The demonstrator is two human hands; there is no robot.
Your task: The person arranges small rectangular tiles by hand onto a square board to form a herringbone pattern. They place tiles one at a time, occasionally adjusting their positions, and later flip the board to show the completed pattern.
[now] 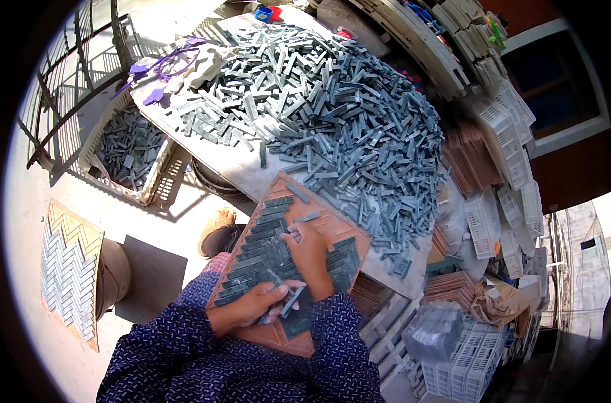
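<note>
A reddish-brown herringbone mould board (295,343) lies tilted across my lap and the table's edge. Dark green-grey stone strips (255,243) fill much of it in a zigzag pattern. My left hand (257,303) is over the board's lower part, closed around a few loose stone strips (291,302) that stick out past its fingers. Over the upper middle of the board, my right hand (310,254) bends down with its fingertips pinched together by the laid strips. Whatever is between those fingertips is hidden. Single loose strips (297,193) rest near the board's top corner.
A large heap of stone strips (319,101) covers the table (248,176). At left stand a crate (90,151) of stone pieces and a second herringbone board (70,269) on a round support. Stacked white plastic crates (466,363) and brown boards (470,158) line the right.
</note>
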